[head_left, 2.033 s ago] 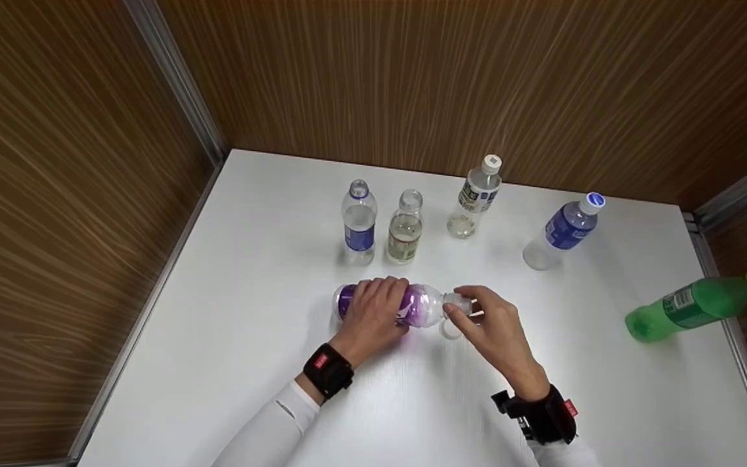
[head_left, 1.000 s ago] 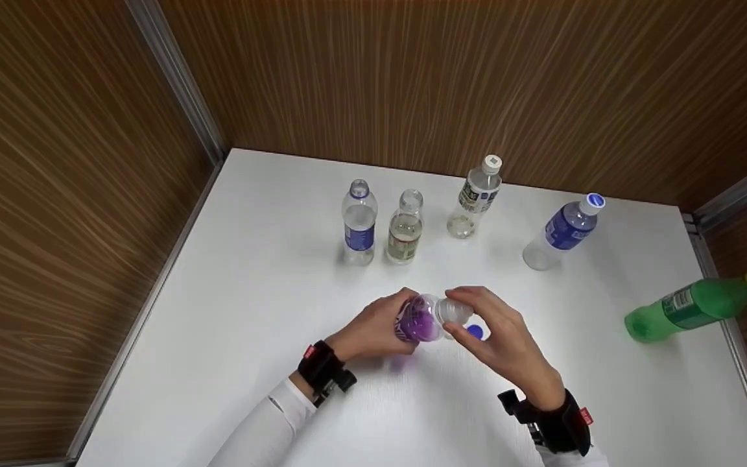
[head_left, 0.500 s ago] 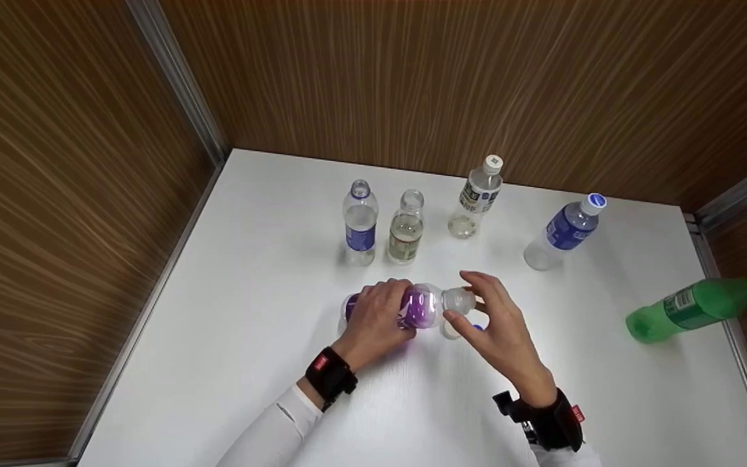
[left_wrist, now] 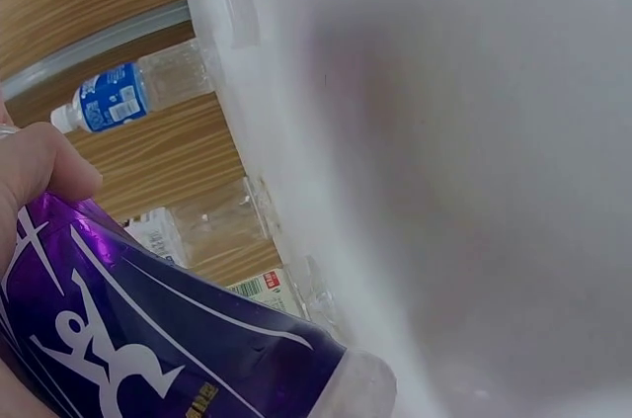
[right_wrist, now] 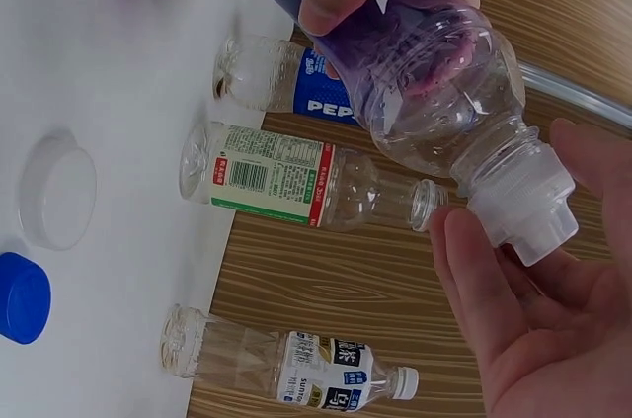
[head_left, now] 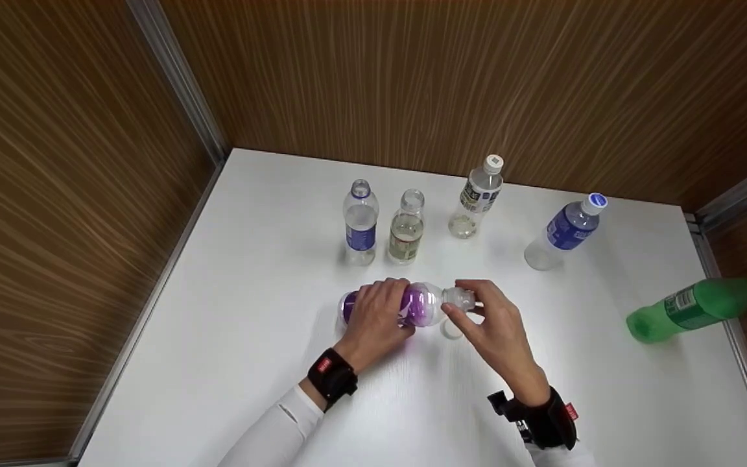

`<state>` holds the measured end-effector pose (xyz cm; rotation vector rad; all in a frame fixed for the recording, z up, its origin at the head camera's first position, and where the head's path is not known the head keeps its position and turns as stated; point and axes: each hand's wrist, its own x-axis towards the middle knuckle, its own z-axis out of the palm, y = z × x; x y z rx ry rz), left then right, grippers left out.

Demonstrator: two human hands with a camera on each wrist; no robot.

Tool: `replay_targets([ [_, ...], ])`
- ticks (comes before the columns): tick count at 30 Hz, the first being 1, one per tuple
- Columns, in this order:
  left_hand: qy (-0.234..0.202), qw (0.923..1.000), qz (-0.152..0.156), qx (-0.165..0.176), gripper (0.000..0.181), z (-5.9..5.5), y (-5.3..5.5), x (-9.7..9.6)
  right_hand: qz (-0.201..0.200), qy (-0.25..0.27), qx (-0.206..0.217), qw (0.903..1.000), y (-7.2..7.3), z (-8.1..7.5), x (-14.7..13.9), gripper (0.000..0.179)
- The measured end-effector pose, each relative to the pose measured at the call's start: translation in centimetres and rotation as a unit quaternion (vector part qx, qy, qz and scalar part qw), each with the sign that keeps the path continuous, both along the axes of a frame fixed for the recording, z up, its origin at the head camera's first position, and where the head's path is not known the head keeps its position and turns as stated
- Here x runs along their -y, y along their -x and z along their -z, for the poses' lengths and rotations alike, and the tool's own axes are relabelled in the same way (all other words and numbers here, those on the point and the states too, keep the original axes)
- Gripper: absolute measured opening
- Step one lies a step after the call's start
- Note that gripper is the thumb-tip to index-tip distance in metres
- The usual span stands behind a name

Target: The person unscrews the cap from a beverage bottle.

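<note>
My left hand [head_left: 377, 324] grips a purple-labelled plastic bottle [head_left: 420, 305] round its label. The bottle is held tilted above the table, its neck towards the right. A translucent cap with a raised spout [right_wrist: 523, 203] sits on the neck. My right hand [head_left: 500, 334] pinches this cap between thumb and fingers. Below the neck, a clear round lid [head_left: 451, 329] lies on the table. Beside it is a blue cap [right_wrist: 22, 297], seen in both wrist views and hidden behind my right hand in the head view.
Behind the hands stand an uncapped blue-labelled Pepsi bottle [head_left: 360, 227], an uncapped small bottle [head_left: 406, 230] and a white-capped bottle [head_left: 475, 200]. Farther right are another blue-labelled bottle [head_left: 561, 233] and a green bottle with a yellow cap [head_left: 691, 308]. Wood-grain panels [head_left: 412, 84] border the white table.
The purple-labelled bottle has swung from pointing up towards the head camera to a flatter tilt. My right fingers, spread apart half a second ago, have come together on the cap again.
</note>
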<state>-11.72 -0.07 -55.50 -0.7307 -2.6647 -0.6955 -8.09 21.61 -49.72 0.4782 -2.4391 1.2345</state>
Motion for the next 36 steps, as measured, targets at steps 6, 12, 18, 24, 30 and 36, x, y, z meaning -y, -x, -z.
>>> replay_targets([
  [6, -0.024, 0.9988, 0.017, 0.038, 0.073, 0.0, 0.0, -0.1, -0.015, -0.004, -0.015, 0.9998, -0.2, -0.3, -0.1, 0.041],
  [12, -0.061, 0.9916, 0.049, 0.104, 0.072, -0.3, 0.1, 0.0, -0.031, -0.018, -0.037, 0.9987, -0.3, -0.6, -0.2, 0.045],
  [18, -0.074, 0.9874, 0.054, 0.129, 0.069, -0.5, 0.1, 0.1, -0.04, -0.028, -0.039, 0.998, -0.5, -1.0, -0.2, 0.047],
  [24, -0.082, 0.9811, 0.052, 0.168, 0.071, -0.6, 0.0, 0.2, -0.054, -0.027, -0.055, 0.9967, -0.5, -1.1, -0.2, 0.047],
  [30, -0.081, 0.9812, 0.055, 0.166, 0.071, -0.5, 0.0, 0.2, -0.055, -0.025, -0.052, 0.9969, -0.5, -1.2, -0.2, 0.046],
  [36, -0.085, 0.9809, 0.056, 0.166, 0.071, -0.5, 0.1, 0.2, -0.056, -0.023, -0.054, 0.9967, -0.5, -1.3, -0.3, 0.046],
])
